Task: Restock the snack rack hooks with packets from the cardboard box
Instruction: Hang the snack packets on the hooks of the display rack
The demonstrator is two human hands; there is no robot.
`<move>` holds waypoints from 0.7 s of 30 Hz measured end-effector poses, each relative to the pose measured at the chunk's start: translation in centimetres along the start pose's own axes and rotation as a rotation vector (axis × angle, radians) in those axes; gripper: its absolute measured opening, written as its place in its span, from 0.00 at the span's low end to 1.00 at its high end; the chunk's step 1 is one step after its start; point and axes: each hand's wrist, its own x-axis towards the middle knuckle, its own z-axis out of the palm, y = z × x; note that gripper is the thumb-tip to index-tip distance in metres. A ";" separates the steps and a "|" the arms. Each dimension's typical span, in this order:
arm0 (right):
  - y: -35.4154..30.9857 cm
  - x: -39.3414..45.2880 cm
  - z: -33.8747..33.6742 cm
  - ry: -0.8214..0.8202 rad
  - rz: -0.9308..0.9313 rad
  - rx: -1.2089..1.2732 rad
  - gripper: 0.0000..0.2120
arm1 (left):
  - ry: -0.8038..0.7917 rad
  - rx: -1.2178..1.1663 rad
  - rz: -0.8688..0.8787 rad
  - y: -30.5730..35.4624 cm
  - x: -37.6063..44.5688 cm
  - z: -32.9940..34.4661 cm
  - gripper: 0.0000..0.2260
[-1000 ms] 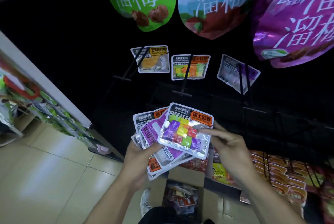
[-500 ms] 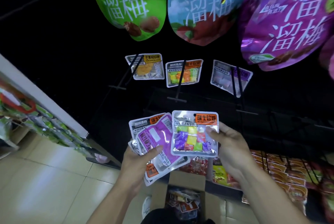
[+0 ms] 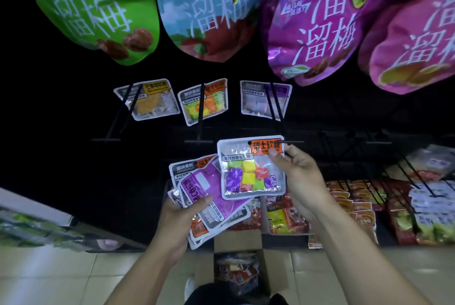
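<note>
**Mixed-candy packet held up at the rack**

I am pinching the clear plastic packet of multicoloured candy cubes [image 3: 253, 169] at its orange-labelled top corner with my right hand [image 3: 299, 176], thumb on the front, holding it upright just below the black wire hooks [image 3: 200, 110]. My left hand [image 3: 181, 216] is gripping a fanned stack of purple and orange packets [image 3: 211, 203]. The open brown cardboard box [image 3: 237, 243] is sitting on the tiled floor below, packets inside.

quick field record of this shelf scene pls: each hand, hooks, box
right hand: pinches mixed-colour candy packet by its top right corner, hang hole up
left hand: grip on a fanned stack of packets, purple one on top
hooks: three hanging packets, yellow, orange-green, pale purple
cardboard box: open on floor, packets inside
</note>
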 end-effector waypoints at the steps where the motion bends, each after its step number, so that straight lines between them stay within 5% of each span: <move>1: 0.0 0.2 0.7 -0.026 0.008 0.010 0.14 | 0.001 0.001 -0.002 0.1 0.0 -0.2 0.25; 8: -0.7 2.1 8.0 -0.120 -0.063 -0.065 0.03 | 0.050 0.016 -0.030 1.2 -0.7 -3.0 0.20; 14: -0.4 2.0 10.3 -0.023 -0.125 -0.045 0.05 | 0.081 0.048 -0.041 1.9 -1.2 -5.6 0.24; 21: 0.0 0.4 10.3 0.069 -0.194 -0.047 0.03 | 0.058 0.054 -0.067 2.0 -1.0 -6.3 0.16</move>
